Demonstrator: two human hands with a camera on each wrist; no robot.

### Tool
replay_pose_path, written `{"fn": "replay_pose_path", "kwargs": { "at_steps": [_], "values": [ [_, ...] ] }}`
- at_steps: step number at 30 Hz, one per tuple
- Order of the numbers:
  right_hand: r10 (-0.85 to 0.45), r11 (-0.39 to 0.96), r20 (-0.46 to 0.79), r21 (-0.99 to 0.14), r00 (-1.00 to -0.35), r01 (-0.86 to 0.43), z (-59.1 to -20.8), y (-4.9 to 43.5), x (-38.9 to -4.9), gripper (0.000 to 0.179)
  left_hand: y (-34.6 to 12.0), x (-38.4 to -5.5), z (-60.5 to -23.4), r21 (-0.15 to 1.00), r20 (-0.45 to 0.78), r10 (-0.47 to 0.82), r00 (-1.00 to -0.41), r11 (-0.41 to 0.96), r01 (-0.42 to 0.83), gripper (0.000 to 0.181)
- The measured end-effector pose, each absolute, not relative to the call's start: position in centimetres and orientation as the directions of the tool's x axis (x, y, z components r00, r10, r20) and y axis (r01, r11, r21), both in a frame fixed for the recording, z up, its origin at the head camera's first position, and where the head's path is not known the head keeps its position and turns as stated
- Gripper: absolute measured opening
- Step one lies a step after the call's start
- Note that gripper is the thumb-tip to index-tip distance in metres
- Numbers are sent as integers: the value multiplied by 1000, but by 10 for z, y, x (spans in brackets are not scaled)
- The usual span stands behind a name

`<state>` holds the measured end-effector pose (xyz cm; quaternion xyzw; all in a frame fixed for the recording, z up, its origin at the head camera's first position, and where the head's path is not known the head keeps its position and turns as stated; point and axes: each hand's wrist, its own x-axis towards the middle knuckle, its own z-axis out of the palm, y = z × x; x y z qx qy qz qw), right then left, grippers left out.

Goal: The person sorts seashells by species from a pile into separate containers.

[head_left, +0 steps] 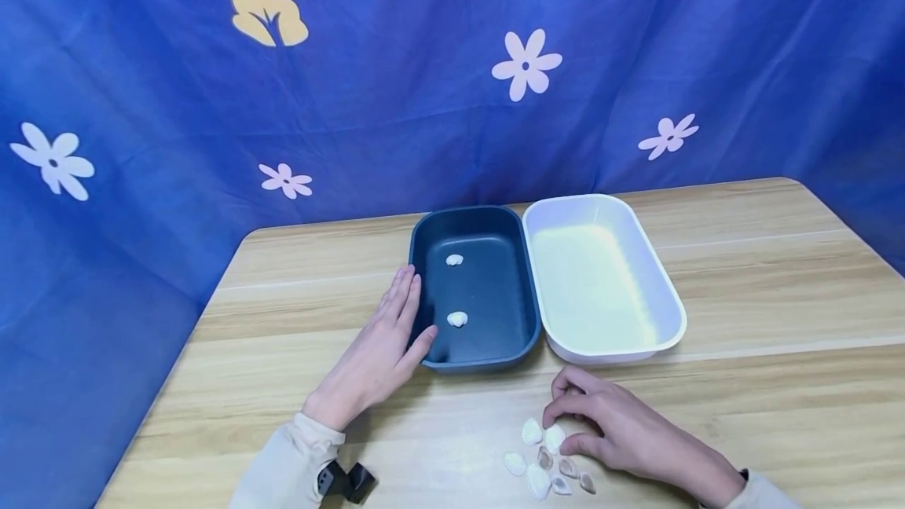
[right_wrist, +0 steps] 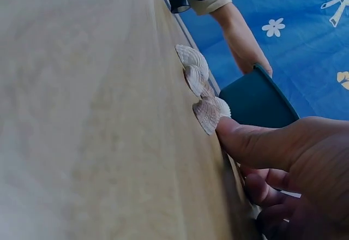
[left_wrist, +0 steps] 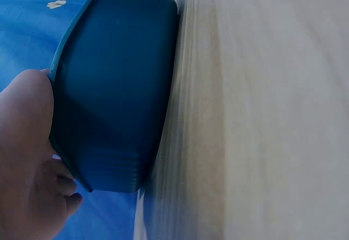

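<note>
My left hand (head_left: 378,352) rests along the left rim of a dark teal tray (head_left: 488,348), fingers straight and thumb over the near corner. Two white seashells lie on the tray floor, the far shell (head_left: 455,260) and the near shell (head_left: 457,319). In front of the trays, my right hand (head_left: 622,422) pinches a white seashell (head_left: 555,438) between thumb and index finger, at the edge of a small group of shells. Other white shells (head_left: 538,482) and several brownish ones (head_left: 569,467) lie around it. The right wrist view shows ribbed shells (right_wrist: 192,60) by the thumb.
A white tray (head_left: 601,281) stands directly right of the teal one, with nothing in it. Both are on a light wood table (head_left: 771,281). A blue curtain (head_left: 396,85) with flower prints hangs behind. A black device (head_left: 346,482) sits at the left wrist.
</note>
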<state>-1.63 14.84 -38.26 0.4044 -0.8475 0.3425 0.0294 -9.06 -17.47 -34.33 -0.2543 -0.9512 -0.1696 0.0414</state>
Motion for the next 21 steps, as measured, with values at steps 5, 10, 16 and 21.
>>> {"fn": "replay_pose_path", "kwargs": {
  "at_steps": [5,10,16,21],
  "values": [
    [-653,466,312,-553,-690,-691,-383,147,-16,23,-175,-90,-343,309,157,462,-873,816,488,70],
    [-653,457,312,-564,-690,-688,-385,143,-13,19,-176,-90,-344,304,156,467,-871,816,492,70],
    [-635,440,324,-595,-701,-673,-385,141,-13,21,-174,-92,-343,303,164,474,-865,811,501,70],
    [-632,432,329,-601,-701,-672,-381,139,-13,21,-175,-91,-343,309,159,472,-867,810,498,70]
  ]
}}
